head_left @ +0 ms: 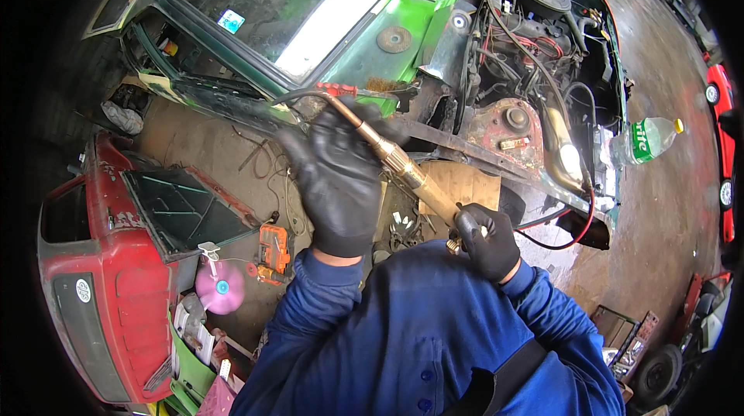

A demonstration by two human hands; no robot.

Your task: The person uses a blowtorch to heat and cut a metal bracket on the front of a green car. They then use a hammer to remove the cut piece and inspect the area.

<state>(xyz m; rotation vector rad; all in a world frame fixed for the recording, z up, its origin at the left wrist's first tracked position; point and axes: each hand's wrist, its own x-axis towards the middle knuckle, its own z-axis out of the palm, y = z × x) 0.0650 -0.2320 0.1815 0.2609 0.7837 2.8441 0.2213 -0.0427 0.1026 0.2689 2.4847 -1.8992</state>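
Observation:
A brass gas torch (422, 183) slants across the space before my chest, its thin copper neck rising toward the car. My right hand (488, 242), in a black glove, wraps round the torch's lower end beside its brass valve knobs. Alongside the neck, my gloved left hand (337, 180) is raised with its thumb spread and fingers stretched out. The neck passes over those fingers without a visible grip. Beyond the torch's bent tip lies the green car body (349, 71). Red-handled pliers (337, 89) and a wire brush (381, 85) rest on it.
An exposed engine (535, 29) fills the bay at upper right, and a plastic bottle (651, 139) stands by its edge. A red-black hose (585, 222) loops near the front. At left are a red vehicle part (128, 276), a pink fan (221, 288) and an orange toolbox (273, 249).

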